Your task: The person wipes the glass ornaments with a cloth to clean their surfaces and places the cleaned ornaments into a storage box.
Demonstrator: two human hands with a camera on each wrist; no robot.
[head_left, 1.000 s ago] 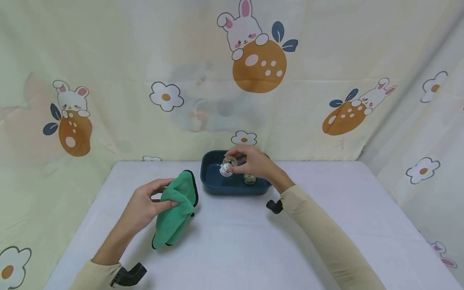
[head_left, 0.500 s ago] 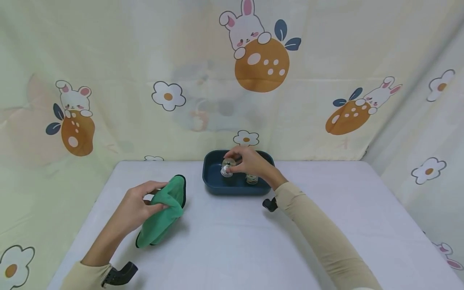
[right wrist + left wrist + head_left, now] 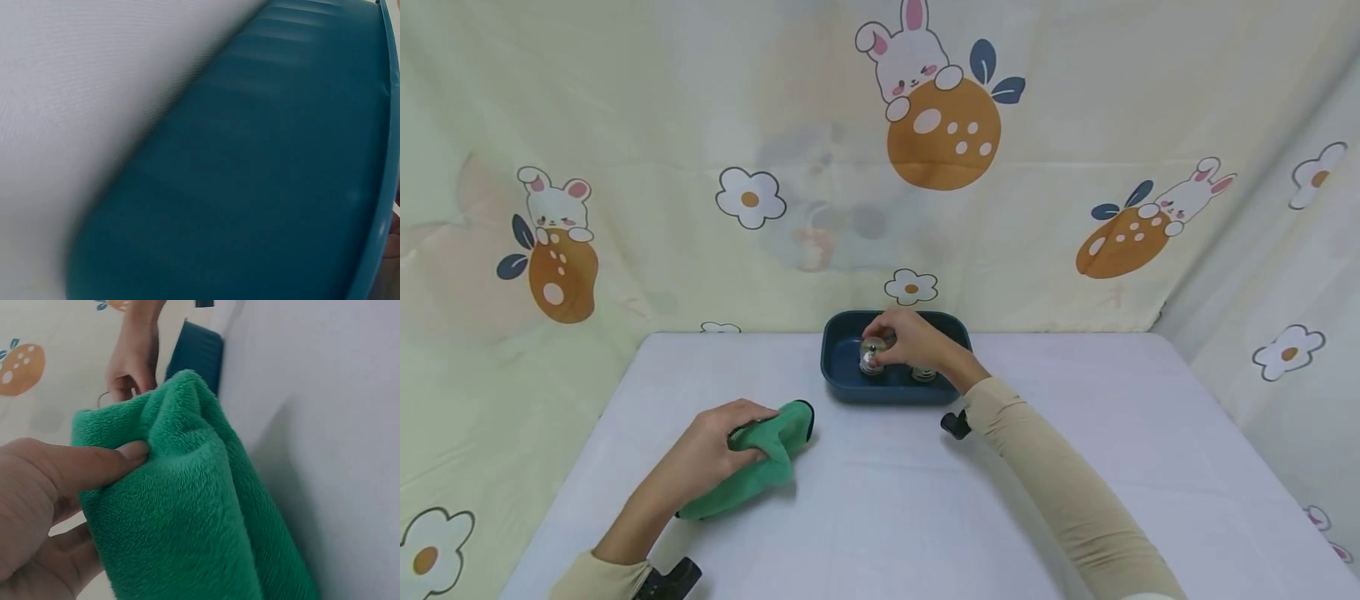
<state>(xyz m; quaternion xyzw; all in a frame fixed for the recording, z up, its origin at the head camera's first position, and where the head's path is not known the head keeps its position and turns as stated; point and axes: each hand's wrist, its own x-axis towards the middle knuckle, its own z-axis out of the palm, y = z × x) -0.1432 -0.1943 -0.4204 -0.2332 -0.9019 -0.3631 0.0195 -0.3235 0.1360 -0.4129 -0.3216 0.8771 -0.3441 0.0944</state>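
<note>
My left hand (image 3: 711,450) pinches a folded green plush cloth (image 3: 775,454) with dark edging, left of the tray and low over the table. In the left wrist view the thumb presses on top of the cloth (image 3: 175,506), fingers beneath. My right hand (image 3: 917,342) reaches into a dark blue tray (image 3: 887,393) at the back of the table. Thumb and fingers pinch a small clear round-topped ornament (image 3: 871,362) with a silvery white base, standing upright in the tray's left half. A second similar ornament (image 3: 923,374) is partly hidden under the hand.
A white-covered table (image 3: 925,500) spreads out in front of the tray. Right behind the tray hangs a patterned curtain (image 3: 820,250). The tray's outer wall (image 3: 237,162) fills most of the right wrist view.
The green cloth first swung left, then came back right and sank closer to the table with my left hand. My right hand lowered the ornament slightly within the tray.
</note>
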